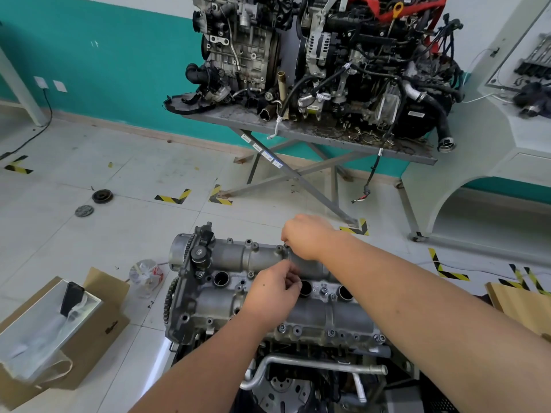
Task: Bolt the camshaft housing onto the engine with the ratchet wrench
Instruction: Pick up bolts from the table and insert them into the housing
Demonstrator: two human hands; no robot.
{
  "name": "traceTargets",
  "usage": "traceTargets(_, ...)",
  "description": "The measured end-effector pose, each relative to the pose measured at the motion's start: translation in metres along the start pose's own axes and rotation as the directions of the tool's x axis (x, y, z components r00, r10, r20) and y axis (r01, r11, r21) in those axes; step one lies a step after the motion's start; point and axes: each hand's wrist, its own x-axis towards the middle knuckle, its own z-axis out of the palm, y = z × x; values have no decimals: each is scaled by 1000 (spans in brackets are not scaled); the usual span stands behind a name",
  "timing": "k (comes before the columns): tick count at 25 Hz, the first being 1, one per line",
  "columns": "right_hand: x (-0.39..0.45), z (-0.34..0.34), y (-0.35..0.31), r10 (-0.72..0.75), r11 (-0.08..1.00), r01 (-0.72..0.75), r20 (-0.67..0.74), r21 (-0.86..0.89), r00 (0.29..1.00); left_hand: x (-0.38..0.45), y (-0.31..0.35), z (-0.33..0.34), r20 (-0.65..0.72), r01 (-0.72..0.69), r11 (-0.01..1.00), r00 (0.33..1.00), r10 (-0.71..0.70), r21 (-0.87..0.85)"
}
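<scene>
No text can be read.

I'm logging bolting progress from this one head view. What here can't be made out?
- What the right hand pinches at the camshaft housing far edge: hidden by its fingers.
- What the left hand holds: fingers curl over it, blurred.
- Ratchet wrench: not discernible.
- Bolt tightness: too small.
- Engine lower part: cut by the bottom edge.
</scene>
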Motion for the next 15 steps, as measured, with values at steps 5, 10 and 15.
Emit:
traceTargets(5,0,6,0,9,997,-11,-36,-73,999,0,0,-1,-7,-5,1000,1000,5,-4)
traceTargets(10,0,15,-2,16,985,-32,-94,-172,995,0,0,-1,-20,-8,1000,1000,8,-4)
traceTargets(15,-6,21,-5,64,988,-74,-73,-137,995,-4,2,0,-6,-22,999,1000,22,31)
